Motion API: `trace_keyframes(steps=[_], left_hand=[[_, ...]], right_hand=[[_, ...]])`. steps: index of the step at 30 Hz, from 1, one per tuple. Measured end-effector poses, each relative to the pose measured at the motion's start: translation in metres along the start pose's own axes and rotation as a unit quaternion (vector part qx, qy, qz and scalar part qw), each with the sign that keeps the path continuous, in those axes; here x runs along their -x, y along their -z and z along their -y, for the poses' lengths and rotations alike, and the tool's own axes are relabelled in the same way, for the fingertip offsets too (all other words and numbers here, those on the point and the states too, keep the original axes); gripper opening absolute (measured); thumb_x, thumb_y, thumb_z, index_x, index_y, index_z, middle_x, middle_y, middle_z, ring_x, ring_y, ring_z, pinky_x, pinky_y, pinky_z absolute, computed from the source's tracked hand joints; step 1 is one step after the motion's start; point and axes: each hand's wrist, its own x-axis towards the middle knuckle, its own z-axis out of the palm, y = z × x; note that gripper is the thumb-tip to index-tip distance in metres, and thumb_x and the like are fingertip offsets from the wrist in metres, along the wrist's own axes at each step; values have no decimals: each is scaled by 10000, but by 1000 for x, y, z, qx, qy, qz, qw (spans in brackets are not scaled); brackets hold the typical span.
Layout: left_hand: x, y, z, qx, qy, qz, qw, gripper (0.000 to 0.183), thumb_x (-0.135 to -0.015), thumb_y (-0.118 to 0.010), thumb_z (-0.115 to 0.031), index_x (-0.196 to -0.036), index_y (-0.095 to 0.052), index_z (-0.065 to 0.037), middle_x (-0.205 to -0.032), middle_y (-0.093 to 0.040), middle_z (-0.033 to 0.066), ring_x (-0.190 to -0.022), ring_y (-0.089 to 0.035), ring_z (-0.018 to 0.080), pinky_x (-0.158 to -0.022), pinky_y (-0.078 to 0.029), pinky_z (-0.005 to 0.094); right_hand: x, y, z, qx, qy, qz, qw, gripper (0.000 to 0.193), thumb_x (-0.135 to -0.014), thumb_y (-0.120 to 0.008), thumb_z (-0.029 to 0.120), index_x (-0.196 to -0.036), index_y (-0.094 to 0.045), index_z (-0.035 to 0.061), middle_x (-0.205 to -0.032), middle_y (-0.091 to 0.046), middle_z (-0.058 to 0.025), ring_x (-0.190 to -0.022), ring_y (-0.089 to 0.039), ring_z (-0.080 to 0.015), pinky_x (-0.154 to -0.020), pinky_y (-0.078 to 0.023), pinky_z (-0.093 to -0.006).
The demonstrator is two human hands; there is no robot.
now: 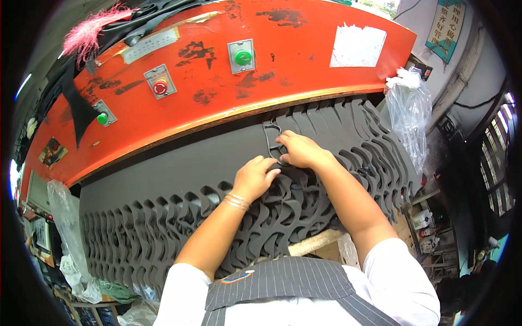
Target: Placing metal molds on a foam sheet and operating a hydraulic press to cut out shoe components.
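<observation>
A narrow metal cutting die (267, 140), shaped as a curved outline, stands on a dark grey foam sheet (190, 152). My right hand (302, 150) has its fingers curled around the die's right side, gripping it. Close by at the lower left, my left hand (253, 178) lies over the foam's cut edge. Its thumb is apart from its fingers, and I see nothing held between them. Below both hands hang wavy layers of cut foam (277, 209), a scalloped web of leftover strips. Part of the die is hidden behind my right fingers.
An orange machine beam (206, 81) spans the far side, carrying a red button (160, 87) and green buttons, one a green button (243, 57). Clear plastic bags hang at both ends, including a right-hand bag (408, 114). Black material (79, 103) drapes over the beam's left.
</observation>
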Motion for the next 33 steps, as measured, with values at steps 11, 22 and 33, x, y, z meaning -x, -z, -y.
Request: trace_keyframes(steps=[11, 22, 33], left_hand=[[-11, -18, -30, 136, 47, -7, 990, 230, -837, -674, -268, -926, -607, -67, -898, -620, 99, -895, -612, 314, -748, -492, 416], [-5, 8, -8, 125, 102, 162, 973, 308, -904, -613, -254, -1111, -628, -26, -1112, -660, 128, -1109, -608, 263, -916, -467, 372], [26, 0, 44, -31, 144, 42, 988, 688, -955, -448, -505, -1418, -397, 1, -1403, -469, 218, -1381, -351, 300, -1151, -142, 455]], right_hand=[[-49, 11, -9, -32, -8, 323, 946, 317, -725, -691, 239, -956, -721, 23, -866, -706, -146, -713, -679, -254, -626, -531, -373], [-5, 54, -12, -393, 135, 0, 910, 146, -689, -652, 121, -765, -678, 0, -657, -587, 11, -589, -514, -62, -519, -404, -256], [24, -41, 3, -170, 183, -3, 968, 687, -736, -736, 386, -1306, -512, 73, -1359, -485, -161, -1123, -550, -327, -956, -428, -422]])
